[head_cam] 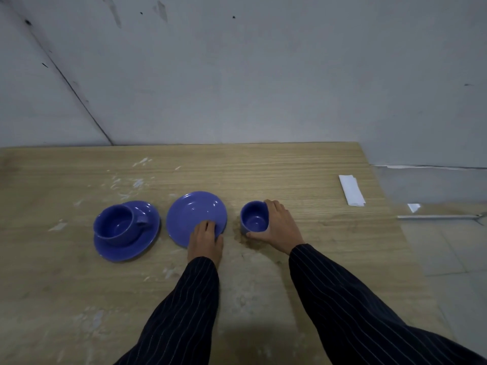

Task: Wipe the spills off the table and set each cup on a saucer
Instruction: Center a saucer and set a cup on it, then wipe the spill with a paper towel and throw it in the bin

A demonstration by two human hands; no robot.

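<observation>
On the wooden table (303, 169) a blue cup (116, 224) stands on a blue saucer (131, 248) at the left. A second blue saucer (195, 209) lies bare in the middle, and my left hand (205, 238) grips its near edge, fingers on top. Right of it, a handleless blue cup (253, 217) stands upright on the table with my right hand (279, 227) wrapped around its right side. A brownish damp stain (245, 239) spreads on the wood just in front of and left of this cup.
A folded white napkin (351, 189) lies at the table's far right edge. White paint-like marks (131, 180) speckle the wood at the left and front. A grey wall rises right behind the table; the floor (448, 248) lies past the right edge.
</observation>
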